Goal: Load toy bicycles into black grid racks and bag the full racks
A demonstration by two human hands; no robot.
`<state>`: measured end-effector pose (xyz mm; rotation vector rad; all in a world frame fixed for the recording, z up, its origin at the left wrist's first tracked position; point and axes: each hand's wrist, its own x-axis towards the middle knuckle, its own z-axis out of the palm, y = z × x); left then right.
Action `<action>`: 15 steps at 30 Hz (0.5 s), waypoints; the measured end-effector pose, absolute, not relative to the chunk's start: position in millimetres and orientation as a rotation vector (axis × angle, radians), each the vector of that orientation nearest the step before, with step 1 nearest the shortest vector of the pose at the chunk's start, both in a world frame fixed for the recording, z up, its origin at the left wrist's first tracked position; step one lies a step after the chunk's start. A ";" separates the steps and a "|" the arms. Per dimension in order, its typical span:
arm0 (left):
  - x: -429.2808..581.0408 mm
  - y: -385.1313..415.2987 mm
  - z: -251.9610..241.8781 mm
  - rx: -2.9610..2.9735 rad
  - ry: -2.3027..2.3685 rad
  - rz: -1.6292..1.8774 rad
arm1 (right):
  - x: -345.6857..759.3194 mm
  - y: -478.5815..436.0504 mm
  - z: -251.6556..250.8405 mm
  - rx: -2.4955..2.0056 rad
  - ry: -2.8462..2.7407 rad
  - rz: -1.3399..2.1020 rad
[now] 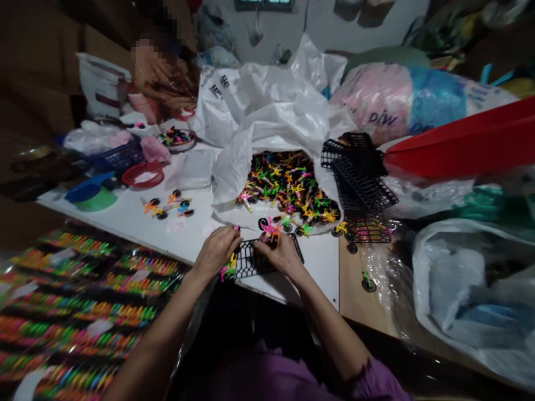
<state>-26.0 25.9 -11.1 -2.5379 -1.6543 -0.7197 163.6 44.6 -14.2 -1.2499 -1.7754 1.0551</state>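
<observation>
Fingers (232,236) of the left hand (215,252) are curled shut over the left end of a flat black plastic grid tray (253,263), pinning it down. A pink-yellow toy bicycle (228,271) pokes out below the palm; can't tell if it's gripped. Right hand (283,255) fingers (267,246) are pinched closed on a small neon pink-and-orange plastic toy bicycle (270,229), held at the tray's far edge. The tray lies at the near edge of the white table (192,236), directly in front of the person. Its visible slots are mostly bare, so this one looks barely started.

Done, judging by the layout: clear-wrapped sheets of neon bicycles (83,312) piled off the table's near-left corner.

Left: a big heap of loose neon toy bicycles (288,186) in an open white plastic bag (271,111) mid-table, a stack of empty black grid trays (361,178) at the right edge, and a few stray bicycles (169,207) left of centre. Plenty remaining.

Far-left corner: another person's hand (163,75) above a small bowl of bicycles (178,138), with a red plastic bowl (144,174) near it.
</observation>
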 end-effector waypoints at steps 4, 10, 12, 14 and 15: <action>-24.8 31.8 -11.5 -2.526 -1.724 -0.660 | 139.4 12.6 -48.1 -1.253 -1.704 1.245; -24.3 20.3 5.6 -2.424 -1.774 -0.883 | 128.6 -1.7 -72.6 -1.251 -1.823 1.082; -22.1 1.9 13.4 -2.344 -1.834 -1.041 | 131.7 -5.2 -71.1 -1.249 -1.934 0.975; -17.2 -19.6 15.3 -2.391 -1.856 -1.046 | 134.8 -7.5 -70.3 -1.236 -2.034 0.888; -14.0 -29.4 13.4 -2.448 -1.838 -1.001 | 136.0 -7.6 -69.9 -1.231 -2.087 0.859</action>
